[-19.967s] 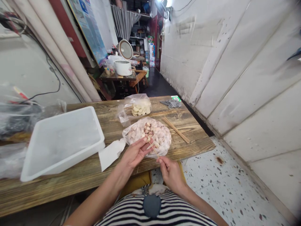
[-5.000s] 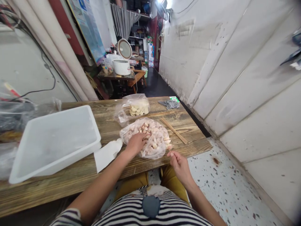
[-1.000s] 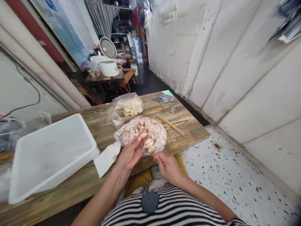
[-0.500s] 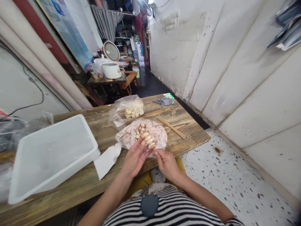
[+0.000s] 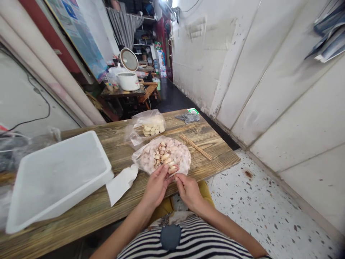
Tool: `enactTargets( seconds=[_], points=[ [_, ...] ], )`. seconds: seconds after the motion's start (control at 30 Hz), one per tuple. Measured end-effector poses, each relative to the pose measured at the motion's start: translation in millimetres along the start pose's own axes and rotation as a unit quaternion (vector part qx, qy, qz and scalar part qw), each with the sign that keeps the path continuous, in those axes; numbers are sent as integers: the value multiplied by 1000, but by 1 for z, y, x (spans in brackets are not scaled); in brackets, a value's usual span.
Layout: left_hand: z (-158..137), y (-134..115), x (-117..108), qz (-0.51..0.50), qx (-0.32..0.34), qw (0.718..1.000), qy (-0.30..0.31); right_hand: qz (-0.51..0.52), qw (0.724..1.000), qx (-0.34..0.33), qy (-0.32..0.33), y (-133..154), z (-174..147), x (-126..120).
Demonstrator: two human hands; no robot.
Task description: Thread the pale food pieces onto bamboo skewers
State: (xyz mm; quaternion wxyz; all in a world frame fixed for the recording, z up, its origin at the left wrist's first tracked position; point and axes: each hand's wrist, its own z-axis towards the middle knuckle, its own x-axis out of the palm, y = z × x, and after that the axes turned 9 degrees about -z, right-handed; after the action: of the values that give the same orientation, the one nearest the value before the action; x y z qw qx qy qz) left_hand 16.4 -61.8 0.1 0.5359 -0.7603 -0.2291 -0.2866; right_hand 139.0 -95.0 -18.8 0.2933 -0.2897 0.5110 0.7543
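Observation:
Several pale garlic cloves sit in a row on a skewer (image 5: 167, 160), just above the near side of an open plastic bag (image 5: 181, 153) of loose cloves. My left hand (image 5: 156, 184) is closed on the lower cloves of that row, thumb against fingers. At the row's near end, my right hand (image 5: 189, 189) pinches the skewer's thin end, which its fingers mostly hide. A bundle of bare wooden skewers (image 5: 196, 146) lies right of the bag. Behind it, a second clear bag (image 5: 151, 120) contains finished rows of peeled white cloves.
A white plastic tray (image 5: 60, 180) takes up the left of the wooden table (image 5: 129, 196), with a white paper towel (image 5: 122, 184) beside it. A crumpled grey cloth (image 5: 188, 117) lies at the far edge. Beyond, an open rice cooker (image 5: 128, 81) stands on another table.
My left fingers have closed in around the lower cloves, where they were more spread before. Both hands and the skewered row have come slightly nearer to my body.

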Motion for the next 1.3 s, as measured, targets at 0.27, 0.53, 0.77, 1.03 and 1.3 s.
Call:
enactTargets(
  seconds=[0.27, 0.53, 0.77, 1.03, 1.3],
  points=[
    [8, 10, 4, -29, 21, 999, -37, 13, 1000, 15, 16, 2, 2, 3],
    [12, 18, 15, -9, 55, 996, -71, -20, 1000, -3, -19, 1, 3, 9],
    [5, 21, 16, -62, 29, 996, -56, -16, 999, -16, -40, 3, 0, 9],
    [8, 24, 15, -88, 26, 994, -61, 7, 999, -13, -50, 6, 1, 10],
    [3, 19, 17, -56, 16, 998, 0, 114, 993, 19, -32, -2, 14, 3]
  ],
)
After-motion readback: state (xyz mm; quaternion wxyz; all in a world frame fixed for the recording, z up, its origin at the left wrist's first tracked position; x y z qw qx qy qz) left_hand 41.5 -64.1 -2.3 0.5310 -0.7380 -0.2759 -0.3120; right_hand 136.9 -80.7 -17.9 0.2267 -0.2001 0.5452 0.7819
